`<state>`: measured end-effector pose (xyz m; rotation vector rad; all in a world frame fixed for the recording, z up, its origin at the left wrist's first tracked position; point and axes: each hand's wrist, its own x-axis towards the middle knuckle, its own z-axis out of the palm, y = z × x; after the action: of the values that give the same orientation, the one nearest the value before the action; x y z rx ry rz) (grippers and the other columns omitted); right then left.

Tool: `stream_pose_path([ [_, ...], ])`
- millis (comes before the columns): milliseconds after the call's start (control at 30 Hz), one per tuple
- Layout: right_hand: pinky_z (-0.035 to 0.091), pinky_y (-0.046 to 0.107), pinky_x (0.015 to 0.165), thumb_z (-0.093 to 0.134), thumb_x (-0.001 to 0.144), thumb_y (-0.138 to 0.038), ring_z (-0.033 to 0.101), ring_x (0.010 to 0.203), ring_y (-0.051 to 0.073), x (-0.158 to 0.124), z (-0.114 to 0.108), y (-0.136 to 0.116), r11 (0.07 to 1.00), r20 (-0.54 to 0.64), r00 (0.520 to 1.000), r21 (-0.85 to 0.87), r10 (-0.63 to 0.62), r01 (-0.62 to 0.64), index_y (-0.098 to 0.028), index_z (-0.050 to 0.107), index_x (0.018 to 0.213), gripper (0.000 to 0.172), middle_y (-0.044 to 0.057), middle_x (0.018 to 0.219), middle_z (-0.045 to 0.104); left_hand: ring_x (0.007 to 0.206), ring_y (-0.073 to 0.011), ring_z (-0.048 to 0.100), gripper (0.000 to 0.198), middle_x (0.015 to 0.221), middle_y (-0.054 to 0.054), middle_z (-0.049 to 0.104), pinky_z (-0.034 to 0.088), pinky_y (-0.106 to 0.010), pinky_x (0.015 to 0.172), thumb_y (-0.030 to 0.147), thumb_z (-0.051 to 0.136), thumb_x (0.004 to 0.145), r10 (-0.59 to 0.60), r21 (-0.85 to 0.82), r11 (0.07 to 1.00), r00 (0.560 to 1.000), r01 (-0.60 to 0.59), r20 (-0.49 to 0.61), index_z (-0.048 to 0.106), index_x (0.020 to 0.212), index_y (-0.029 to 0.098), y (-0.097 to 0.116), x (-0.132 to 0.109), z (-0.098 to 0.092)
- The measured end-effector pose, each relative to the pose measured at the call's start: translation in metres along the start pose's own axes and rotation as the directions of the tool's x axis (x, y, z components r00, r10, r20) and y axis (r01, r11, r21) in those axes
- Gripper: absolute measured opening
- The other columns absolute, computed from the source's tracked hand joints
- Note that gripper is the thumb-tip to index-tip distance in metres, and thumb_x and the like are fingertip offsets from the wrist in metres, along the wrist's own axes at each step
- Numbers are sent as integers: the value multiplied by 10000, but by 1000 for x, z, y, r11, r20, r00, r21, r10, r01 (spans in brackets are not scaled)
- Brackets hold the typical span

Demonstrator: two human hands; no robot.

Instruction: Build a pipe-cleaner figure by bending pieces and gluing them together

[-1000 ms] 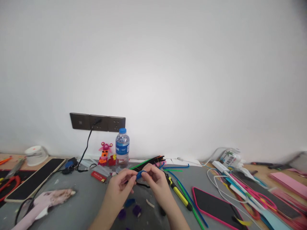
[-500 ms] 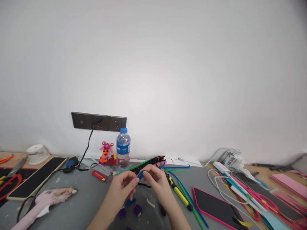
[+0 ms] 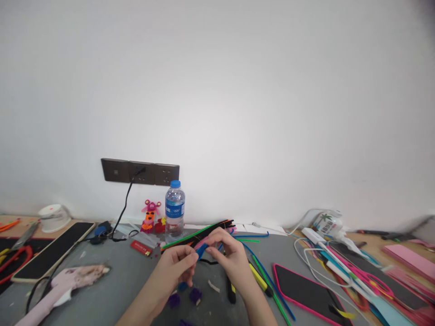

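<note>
My left hand [image 3: 176, 267] and my right hand [image 3: 228, 258] meet just above the grey table [image 3: 112, 280], low in the middle of the view. Both pinch a short blue pipe cleaner [image 3: 201, 249] between their fingertips; it is bent and mostly hidden by the fingers. A thin black strand [image 3: 208, 261] hangs below it. Under the hands lie small purple and blue fuzzy pieces [image 3: 195, 295]. A bundle of black, green and blue pipe cleaners [image 3: 217, 226] lies just beyond the hands.
A water bottle [image 3: 174, 209], a small pink and orange figure [image 3: 148, 217] and a wall socket strip [image 3: 139, 172] stand behind. A yellow and black knife [image 3: 256, 278], pink-cased phone [image 3: 306, 294], pink scissors [image 3: 367, 280] and cables are right. A tablet [image 3: 50, 253] and pink glove [image 3: 61, 285] are left.
My hands have shifted slightly up and to the right while working the blue pipe cleaner. My right hand now covers more of the yellow and black knife. The view has drifted a little.
</note>
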<state>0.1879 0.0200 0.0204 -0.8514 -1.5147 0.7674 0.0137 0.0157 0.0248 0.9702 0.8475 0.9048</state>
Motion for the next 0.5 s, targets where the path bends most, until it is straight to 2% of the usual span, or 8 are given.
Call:
stream_pose_path([
  [167,427,294,661,695,836,-393,581,738,195,-3,-1,2,998,73,995,-11,65,-65,-194,723,853,202,50,791,668,449,-74,430,411,512,52,516,418,-182,443,499,816,617,25,54,998,1000,-26,19,588,633,157,-1,2,-2],
  [300,398,261,597,609,886,-464,528,633,153,-4,1,5,980,125,973,16,193,-196,-172,659,760,322,11,668,603,458,-90,452,400,520,48,512,432,-197,445,513,786,639,145,198,970,989,-142,3,597,645,159,-3,5,-3],
  [500,381,236,568,671,825,-507,491,573,125,-1,4,3,926,153,936,164,316,-339,-177,593,707,360,-29,593,551,515,-120,485,274,566,37,508,451,-197,455,414,735,704,276,328,910,961,-255,-19,613,671,171,-9,8,-4],
])
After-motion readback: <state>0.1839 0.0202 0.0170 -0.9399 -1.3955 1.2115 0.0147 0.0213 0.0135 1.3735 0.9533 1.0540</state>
